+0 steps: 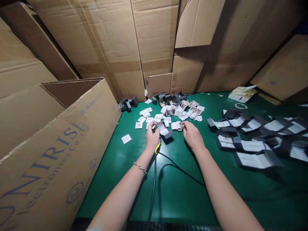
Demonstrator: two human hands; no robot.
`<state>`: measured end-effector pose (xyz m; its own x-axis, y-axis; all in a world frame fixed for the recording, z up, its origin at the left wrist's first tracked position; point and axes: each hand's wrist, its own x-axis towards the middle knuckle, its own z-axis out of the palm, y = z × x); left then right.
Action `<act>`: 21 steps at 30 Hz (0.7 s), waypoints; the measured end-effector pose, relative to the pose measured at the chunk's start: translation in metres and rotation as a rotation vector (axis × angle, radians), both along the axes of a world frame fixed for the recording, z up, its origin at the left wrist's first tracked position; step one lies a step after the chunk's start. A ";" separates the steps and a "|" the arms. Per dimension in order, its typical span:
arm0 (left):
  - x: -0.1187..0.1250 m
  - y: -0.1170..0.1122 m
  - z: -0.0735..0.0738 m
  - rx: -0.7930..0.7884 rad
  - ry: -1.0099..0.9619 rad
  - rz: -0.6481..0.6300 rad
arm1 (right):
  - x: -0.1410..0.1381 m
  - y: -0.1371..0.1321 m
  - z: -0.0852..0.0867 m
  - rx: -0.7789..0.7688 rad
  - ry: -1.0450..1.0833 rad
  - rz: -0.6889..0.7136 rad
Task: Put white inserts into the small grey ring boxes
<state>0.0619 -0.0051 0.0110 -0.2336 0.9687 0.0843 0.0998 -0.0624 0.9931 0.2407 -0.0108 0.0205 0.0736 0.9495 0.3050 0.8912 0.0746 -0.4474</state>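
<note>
My left hand (152,138) is curled around a small open dark grey box (165,131) with a white insert, holding its left side on the green table (173,189). A yellow piece (157,148) on a black cable (154,186) sits under that wrist. My right hand (192,134) reaches with closed fingers to a small white and tan piece (177,125) just right of the box. Loose white cards (146,118) and small inserts (183,110) lie scattered just beyond both hands.
A large printed cardboard carton (53,150) stands along the left edge. Flattened cardboard sheets (156,48) wall off the back. Rows of open dark boxes (252,141) lie at right. More dark boxes (127,104) sit at the back. A lone white card (126,139) lies left.
</note>
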 end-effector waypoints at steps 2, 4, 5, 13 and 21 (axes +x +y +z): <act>-0.001 0.001 -0.003 0.033 0.007 0.018 | 0.002 -0.002 0.003 0.016 0.000 -0.019; -0.002 0.002 -0.005 0.044 0.007 0.030 | 0.004 -0.004 0.005 0.010 -0.014 -0.028; -0.002 0.002 -0.006 0.052 0.009 0.037 | 0.004 -0.004 0.006 -0.002 -0.028 -0.027; -0.007 0.002 -0.008 0.213 0.071 0.145 | 0.003 -0.004 0.003 -0.079 -0.171 -0.002; -0.004 0.003 -0.004 0.214 0.072 0.137 | 0.008 0.001 -0.002 0.081 -0.015 -0.044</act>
<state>0.0578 -0.0023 0.0068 -0.3476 0.8866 0.3052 0.1914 -0.2516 0.9487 0.2489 -0.0095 0.0180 0.1099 0.9175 0.3824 0.9008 0.0706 -0.4284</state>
